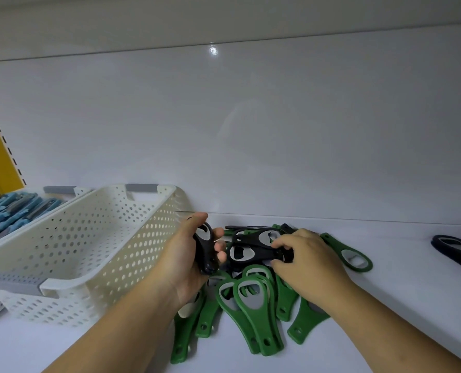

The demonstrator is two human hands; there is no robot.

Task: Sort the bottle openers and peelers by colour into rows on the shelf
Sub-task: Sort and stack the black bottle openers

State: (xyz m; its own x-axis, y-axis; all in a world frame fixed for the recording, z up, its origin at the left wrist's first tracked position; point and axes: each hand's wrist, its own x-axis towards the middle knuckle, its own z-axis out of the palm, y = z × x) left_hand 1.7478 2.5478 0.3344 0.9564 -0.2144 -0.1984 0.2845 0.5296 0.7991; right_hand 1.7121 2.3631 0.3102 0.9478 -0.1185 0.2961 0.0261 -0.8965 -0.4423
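Left hand [187,261] curls around a black opener [204,251].

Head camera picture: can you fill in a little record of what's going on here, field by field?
Left hand: grips a black opener
Right hand: pinches a second black opener on the pile
Pile: green openers on the shelf
Near basket: white, perforated
Far basket: holds blue peelers
Far right: dark blue opener, apart

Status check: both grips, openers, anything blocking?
Left grip holds one black opener. Right grip pinches second black opener atop green openers. White basket beside left grip.
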